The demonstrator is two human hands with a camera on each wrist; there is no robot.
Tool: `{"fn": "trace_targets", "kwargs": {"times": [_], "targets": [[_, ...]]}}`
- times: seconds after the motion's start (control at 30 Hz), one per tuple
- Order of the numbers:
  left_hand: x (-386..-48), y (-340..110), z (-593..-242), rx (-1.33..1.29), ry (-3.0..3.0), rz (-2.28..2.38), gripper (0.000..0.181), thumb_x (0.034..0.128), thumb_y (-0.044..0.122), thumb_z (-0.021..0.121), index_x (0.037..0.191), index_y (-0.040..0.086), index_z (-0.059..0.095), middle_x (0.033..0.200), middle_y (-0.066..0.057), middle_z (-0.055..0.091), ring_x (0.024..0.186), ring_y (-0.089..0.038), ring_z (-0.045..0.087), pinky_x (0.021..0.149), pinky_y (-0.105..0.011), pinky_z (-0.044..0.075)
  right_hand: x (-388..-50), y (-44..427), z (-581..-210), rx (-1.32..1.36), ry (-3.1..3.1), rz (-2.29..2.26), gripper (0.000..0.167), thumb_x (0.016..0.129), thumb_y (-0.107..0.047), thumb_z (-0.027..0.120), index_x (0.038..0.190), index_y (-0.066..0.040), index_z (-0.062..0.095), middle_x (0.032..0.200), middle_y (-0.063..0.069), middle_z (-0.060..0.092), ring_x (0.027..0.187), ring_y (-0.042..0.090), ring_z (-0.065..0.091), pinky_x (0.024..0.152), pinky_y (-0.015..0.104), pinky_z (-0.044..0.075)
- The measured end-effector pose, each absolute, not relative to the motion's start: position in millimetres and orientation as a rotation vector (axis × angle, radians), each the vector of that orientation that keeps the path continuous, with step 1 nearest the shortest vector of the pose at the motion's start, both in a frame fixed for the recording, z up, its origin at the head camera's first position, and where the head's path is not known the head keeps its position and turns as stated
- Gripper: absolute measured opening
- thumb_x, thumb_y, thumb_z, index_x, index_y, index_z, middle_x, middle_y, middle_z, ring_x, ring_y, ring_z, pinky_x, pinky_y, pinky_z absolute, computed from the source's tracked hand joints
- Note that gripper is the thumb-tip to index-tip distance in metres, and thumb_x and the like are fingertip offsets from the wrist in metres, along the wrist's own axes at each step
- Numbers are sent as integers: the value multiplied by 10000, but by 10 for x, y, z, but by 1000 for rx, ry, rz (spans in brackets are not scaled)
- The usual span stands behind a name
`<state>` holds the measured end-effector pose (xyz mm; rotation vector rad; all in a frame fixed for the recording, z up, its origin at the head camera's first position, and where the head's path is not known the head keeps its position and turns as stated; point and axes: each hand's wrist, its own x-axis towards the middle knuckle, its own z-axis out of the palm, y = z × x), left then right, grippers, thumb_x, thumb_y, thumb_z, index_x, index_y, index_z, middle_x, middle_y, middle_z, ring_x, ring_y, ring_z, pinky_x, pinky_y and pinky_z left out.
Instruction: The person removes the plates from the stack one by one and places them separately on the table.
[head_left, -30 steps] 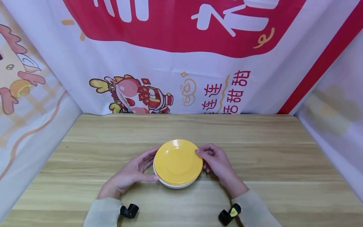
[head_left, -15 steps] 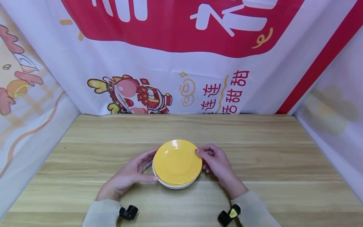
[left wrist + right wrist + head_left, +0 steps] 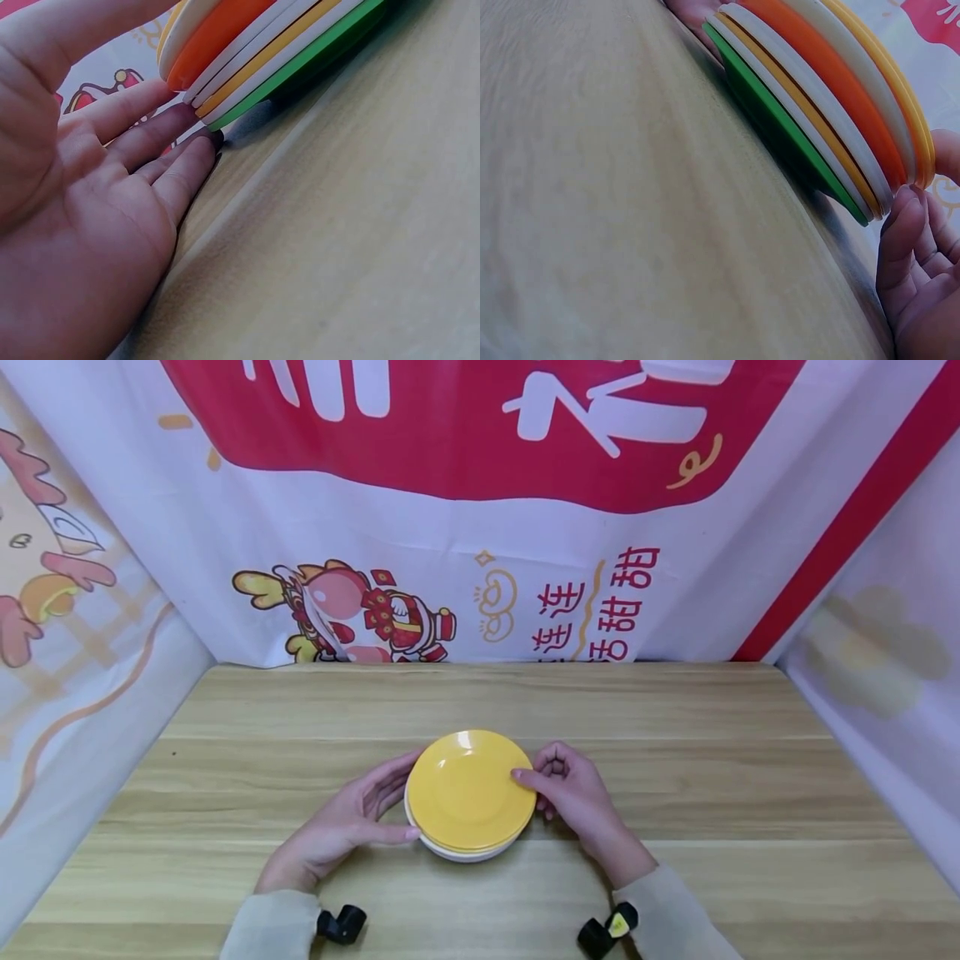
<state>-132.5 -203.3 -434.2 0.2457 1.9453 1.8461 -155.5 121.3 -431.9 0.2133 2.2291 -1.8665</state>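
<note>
A stack of round plates stands on the table, topped by a yellow plate [image 3: 468, 793]. From the side, the right wrist view shows an orange plate [image 3: 840, 94], several white, cream and yellow ones, and a green plate [image 3: 780, 142] at the bottom. My right hand [image 3: 576, 793] pinches the yellow rim at the right, thumb on top and fingers curled below it. On the left side, my left hand [image 3: 345, 822] rests against the stack. Its fingers [image 3: 139, 135] reach out nearly straight to the plate edges, and its thumb lies at the near left rim.
The wooden table [image 3: 675, 718] surrounds the stack. A printed white and red cloth [image 3: 465, 527] hangs behind it, with further cloth walls at the left and right. Black wrist devices [image 3: 342, 925] sit at both sleeves.
My right thumb has slid slightly farther inward over the top yellow plate, and the fingers beside it have shifted a little. My left hand and the stack stay in place.
</note>
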Motion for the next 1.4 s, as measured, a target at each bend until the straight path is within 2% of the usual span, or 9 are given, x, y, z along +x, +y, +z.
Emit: {"fn": "trace_targets", "kwargs": {"times": [0.27,0.7,0.97,1.27,1.4], "targets": [[-1331,-2022,-4321,257,1956,1854,1014,817,75,923,1668,206,387,1769,2,332,1668,-281,243,1332,-362,223,-1568,1220,-4287,193,2239,-1861,361,896,-333,892,1029,-117,636,887,52,636,696,215,594,560,237,524],[-1316,-2022,-4363,231,1943,1859,1012,811,51,920,1664,196,394,1762,-6,348,1661,-291,263,1331,-359,245,-1543,1207,-4331,215,2234,-1863,359,891,-331,894,1020,-117,636,872,47,635,685,206,590,550,242,513],[-1323,-2022,-4353,227,1957,1850,1009,816,70,923,1664,201,393,1764,-4,343,1659,-297,269,1341,-397,232,-1542,1212,-4319,208,2236,-1863,356,900,-339,885,1020,-116,634,868,47,629,684,208,587,547,238,509],[-1320,-2031,-4349,241,1953,1848,1004,820,75,923,1664,207,396,1760,8,353,1662,-280,262,1323,-320,270,-1550,1222,-4329,200,2225,-1864,329,927,-340,856,1033,-109,647,877,54,636,684,211,600,552,242,522],[-1321,-2026,-4352,245,1959,1844,1009,817,79,925,1665,206,393,1761,9,349,1662,-283,261,1330,-343,253,-1555,1237,-4340,190,2216,-1871,315,937,-332,844,1049,-105,656,868,55,640,674,209,598,546,242,524]]}}
